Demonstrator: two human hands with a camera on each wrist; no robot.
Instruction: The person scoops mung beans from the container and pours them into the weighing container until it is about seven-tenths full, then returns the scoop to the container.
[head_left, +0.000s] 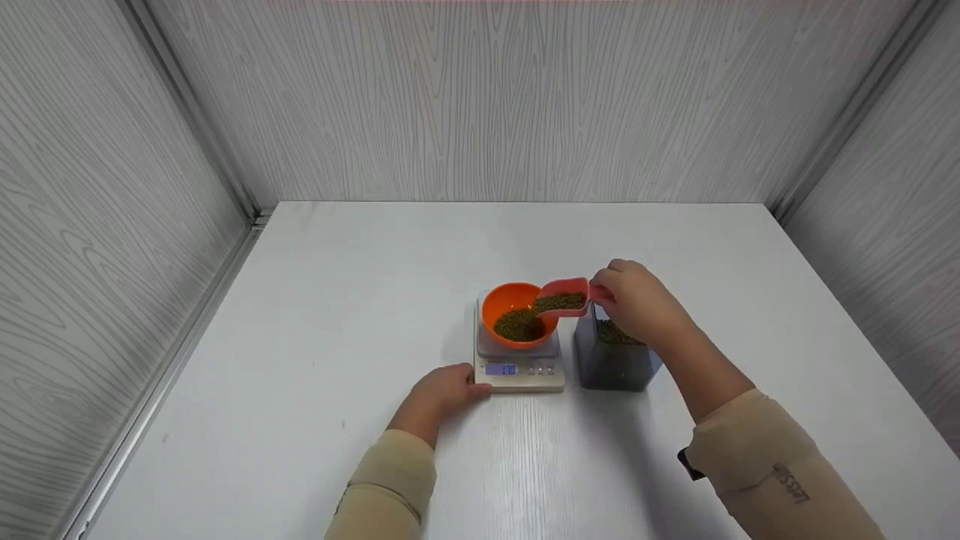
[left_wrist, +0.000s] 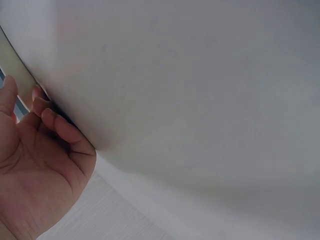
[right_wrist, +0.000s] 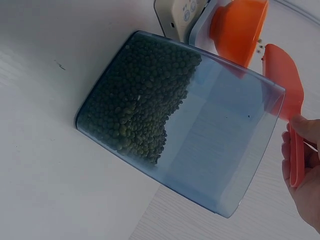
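Note:
My left hand (head_left: 450, 386) grips the front left corner of a digital kitchen scale (head_left: 517, 387), its thumb along the front edge. In the left wrist view the fingers (left_wrist: 65, 131) are curled against the scale's side. An orange bowl (head_left: 501, 298) with green mung beans (head_left: 519, 325) in it stands on the weighing plate. My right hand (head_left: 637, 300) pinches the handle of a red scoop (head_left: 568, 286) that holds more beans, its lip over the bowl's right rim. In the right wrist view a few loose beans (right_wrist: 260, 46) are in the air between scoop (right_wrist: 284, 80) and bowl.
Just right of the scale, under my right hand, stands a tall see-through bluish container (head_left: 611, 369), partly filled with mung beans (right_wrist: 145, 95). The white table (head_left: 360, 285) is bounded by grey wood-grain panels (head_left: 480, 105) at the back and both sides.

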